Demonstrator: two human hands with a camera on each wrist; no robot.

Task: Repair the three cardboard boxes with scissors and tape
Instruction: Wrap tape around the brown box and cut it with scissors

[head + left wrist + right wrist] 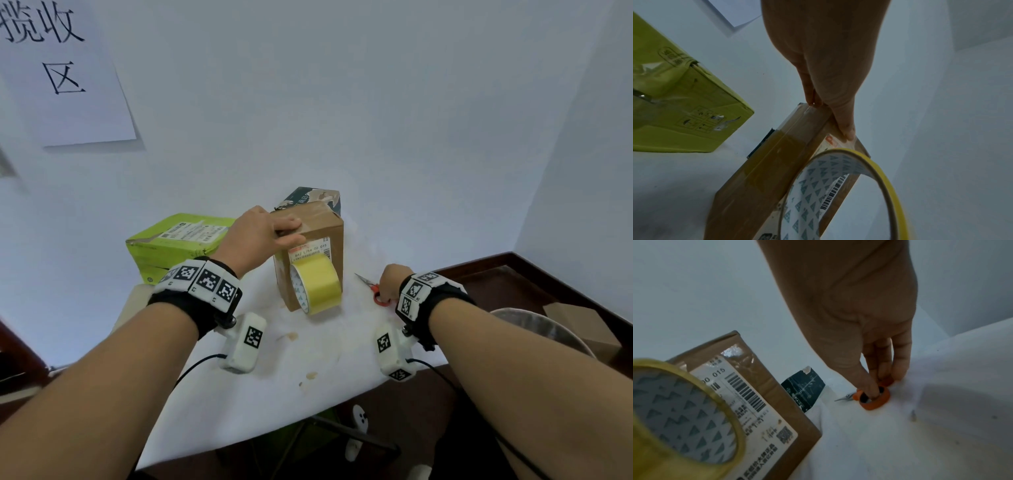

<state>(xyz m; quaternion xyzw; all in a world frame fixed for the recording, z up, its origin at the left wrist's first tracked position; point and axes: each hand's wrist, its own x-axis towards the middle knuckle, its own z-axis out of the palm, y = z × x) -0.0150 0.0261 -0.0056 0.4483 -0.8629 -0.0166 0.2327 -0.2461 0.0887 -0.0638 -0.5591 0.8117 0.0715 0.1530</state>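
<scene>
A brown cardboard box (317, 236) stands upright mid-table, with a shipping label on its front. My left hand (270, 229) rests on its top edge, fingers flat over the top and thumb (847, 131) pressing the front face. A yellow tape roll (317, 284) leans against the box front below the thumb. A green box (171, 246) lies to the left and a dark printed box (315, 197) stands behind. To the right, my right hand (392, 282) grips the orange-handled scissors (877, 400) lying on the cloth, thumb through one loop.
A white cloth (274, 377) with a few brown stains covers the table, which stands against a pale wall. A paper sign (65, 68) hangs at the upper left. A metal bin (541, 329) and a small carton (582, 325) sit on the floor at the right.
</scene>
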